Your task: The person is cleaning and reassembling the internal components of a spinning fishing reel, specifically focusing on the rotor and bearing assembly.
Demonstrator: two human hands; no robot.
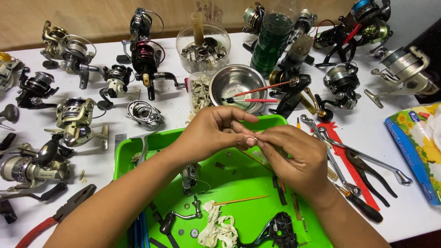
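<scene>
Fishing reels (73,119) crowd the left of a white table (404,211). Above a green tray (239,183), the left hand (209,131) and right hand (294,156) meet, fingers (243,138) of both pressed together, pinching one tiny metal part (255,138) between them. A steel bowl (236,85) sits behind; wrenches (349,154) and pliers (367,170) lie right.

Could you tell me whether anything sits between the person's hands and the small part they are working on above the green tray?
Nothing visible does. The left hand and right hand meet fingertip to fingertip, both pinching the tiny part directly, raised over the green tray. The part itself is too small and too covered by fingers to identify.
</scene>
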